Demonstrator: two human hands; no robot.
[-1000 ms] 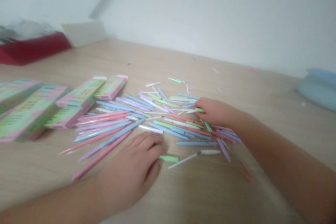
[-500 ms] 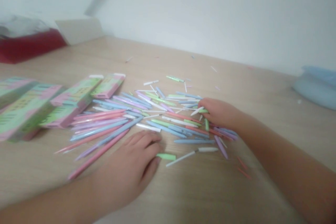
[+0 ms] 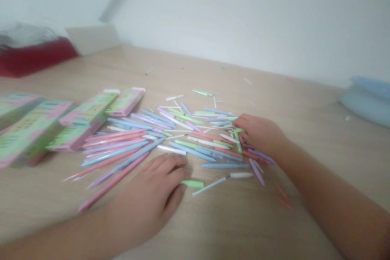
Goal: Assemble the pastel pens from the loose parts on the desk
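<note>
A scatter of pastel pen barrels, caps and white refills (image 3: 158,134) lies across the wooden table (image 3: 228,219). My left hand (image 3: 149,199) rests palm down at the near edge of the scatter, and its thumb and fingertips pinch a short green pen piece (image 3: 192,183). My right hand (image 3: 260,134) lies on the right side of the scatter, fingers curled around a small green piece (image 3: 237,135). A white refill with a cap (image 3: 224,179) lies between my hands.
Several pink and green printed boxes (image 3: 61,124) lie at the left. A red box (image 3: 33,57) with a white carton behind it stands at the far left by the wall. A pale blue object (image 3: 367,99) sits at the right edge.
My right hand has shifted slightly right and turned the small green piece downward. My left hand has stayed in place on the green piece.
</note>
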